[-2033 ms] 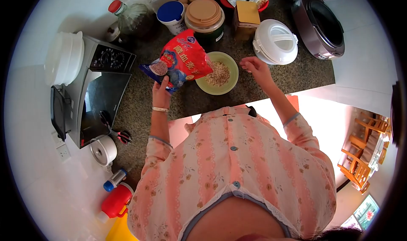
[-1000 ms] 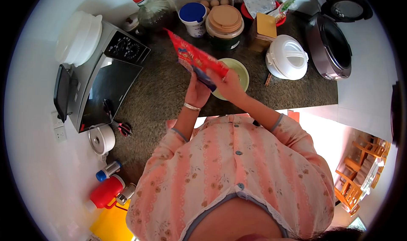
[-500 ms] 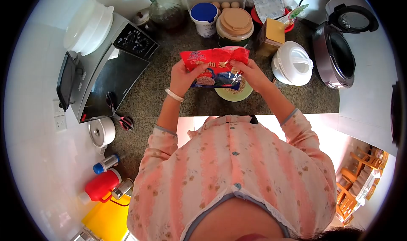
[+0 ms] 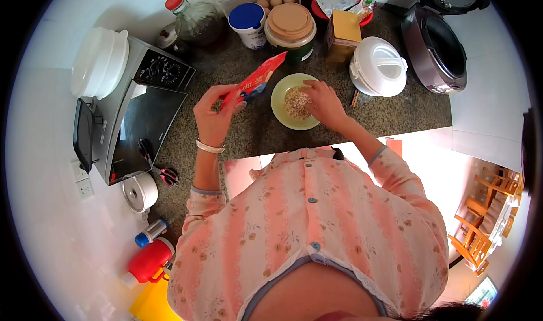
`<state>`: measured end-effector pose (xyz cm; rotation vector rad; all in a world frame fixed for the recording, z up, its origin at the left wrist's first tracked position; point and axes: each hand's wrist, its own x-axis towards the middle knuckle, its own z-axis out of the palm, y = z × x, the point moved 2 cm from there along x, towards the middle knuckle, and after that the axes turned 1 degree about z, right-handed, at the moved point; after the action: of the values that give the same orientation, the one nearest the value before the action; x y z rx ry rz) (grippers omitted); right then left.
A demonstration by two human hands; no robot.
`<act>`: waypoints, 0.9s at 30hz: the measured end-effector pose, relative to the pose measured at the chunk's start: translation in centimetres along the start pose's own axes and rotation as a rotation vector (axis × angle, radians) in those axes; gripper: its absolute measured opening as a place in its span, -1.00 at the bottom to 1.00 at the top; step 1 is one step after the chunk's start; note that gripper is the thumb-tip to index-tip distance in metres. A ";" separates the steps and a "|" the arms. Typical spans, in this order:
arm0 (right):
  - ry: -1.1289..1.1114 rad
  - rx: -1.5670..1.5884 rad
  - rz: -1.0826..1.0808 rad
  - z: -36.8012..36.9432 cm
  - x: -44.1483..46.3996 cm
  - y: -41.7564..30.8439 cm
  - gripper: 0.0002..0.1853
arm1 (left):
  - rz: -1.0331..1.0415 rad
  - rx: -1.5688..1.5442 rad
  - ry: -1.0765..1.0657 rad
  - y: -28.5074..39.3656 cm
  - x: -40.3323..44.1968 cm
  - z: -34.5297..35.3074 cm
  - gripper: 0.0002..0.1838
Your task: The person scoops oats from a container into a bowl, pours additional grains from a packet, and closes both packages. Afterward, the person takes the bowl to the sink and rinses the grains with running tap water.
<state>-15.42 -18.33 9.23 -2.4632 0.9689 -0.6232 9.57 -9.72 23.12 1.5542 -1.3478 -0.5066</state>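
Note:
My left hand point(image 4: 216, 112) is closed on a red and blue packet point(image 4: 257, 81), held up edge-on above the counter. A light green bowl point(image 4: 279, 115) stands on the counter to the right of the packet. Pale grains point(image 4: 296, 102) lie in the bowl. My right hand point(image 4: 325, 102) reaches over the bowl's right side, with bent fingers spread at the grains. Its fingertips are partly hidden, and I cannot tell whether they press into the grains.
Behind the bowl are a tub with a blue lid point(image 4: 247, 17), a jar with an orange lid point(image 4: 290, 21) and a gold box point(image 4: 344, 30). A white lidded pot point(image 4: 379, 66) and an open rice cooker point(image 4: 441, 50) stand right. Scissors point(image 4: 168, 176) lie left by the oven point(image 4: 147, 123).
My right hand has let go of the packet and moved to the bowl. My left hand has carried the packet leftward and turned it edge-on, uncovering the bowl. The view has shifted.

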 end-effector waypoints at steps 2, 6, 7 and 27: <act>0.033 0.140 0.028 -0.3 0.7 -0.1 -0.60 | -0.041 -0.052 0.004 -1.3 -0.3 0.0 -0.84; -0.087 0.941 0.306 -4.2 4.4 -2.9 -0.48 | -0.177 -0.227 -0.019 -1.5 -0.3 0.1 -0.82; -0.115 1.099 0.332 -4.9 5.3 -3.7 -0.47 | -0.175 -0.226 -0.015 -1.4 -0.3 0.1 -0.82; -0.200 1.239 0.357 -7.6 5.4 -5.2 -0.70 | -0.286 -0.503 -0.022 -1.1 -0.7 0.0 -0.71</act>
<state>-13.27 -20.38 19.51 -1.1947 0.6021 -0.5728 9.95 -9.21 21.97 1.3197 -0.9189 -0.9609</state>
